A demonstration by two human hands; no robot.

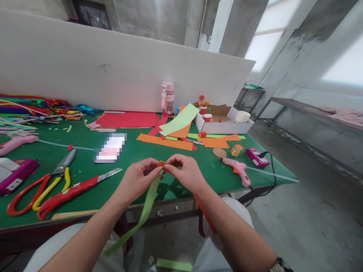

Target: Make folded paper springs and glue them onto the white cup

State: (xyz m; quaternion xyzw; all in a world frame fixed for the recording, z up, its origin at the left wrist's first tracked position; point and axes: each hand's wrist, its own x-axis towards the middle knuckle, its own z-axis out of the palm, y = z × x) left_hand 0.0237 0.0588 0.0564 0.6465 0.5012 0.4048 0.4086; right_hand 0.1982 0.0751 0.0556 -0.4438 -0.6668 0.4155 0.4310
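My two bare hands meet in front of me, just above the near edge of a green surface (136,158). My left hand (138,179) has its grip pinched shut, thumb and forefinger closed on the top end of a green strip (147,206) of paper. My right hand (187,174) is pinched shut too, its fingertips on the end of an orange strip (161,163). The two hands touch at that spot, where the strip ends overlap.

The green strip hangs from the pinch and trails down to the left, past the surface edge towards my lap. The orange strip runs under my right wrist and hangs below the surface edge.

To the left on the surface lie scissors (42,185) with red and yellow handles. Just beside them is a red-handled knife (73,190), its blade pointing towards the middle. To the right, near the corner, a pink glue gun (238,170) lies on its side, with a small magenta box (256,158) just behind it.

Further back, loose sheets are scattered: a red sheet (124,120) lying flat, orange pieces (164,142), and a pale green sheet (180,120) curling upward. An open cardboard box (224,122) sits at the far right. A pink bottle (168,96) stands upright against a white board (85,64). Bright pipe cleaners (28,107) are heaped at the far left. A green scrap (173,264) lies on the floor between my knees.
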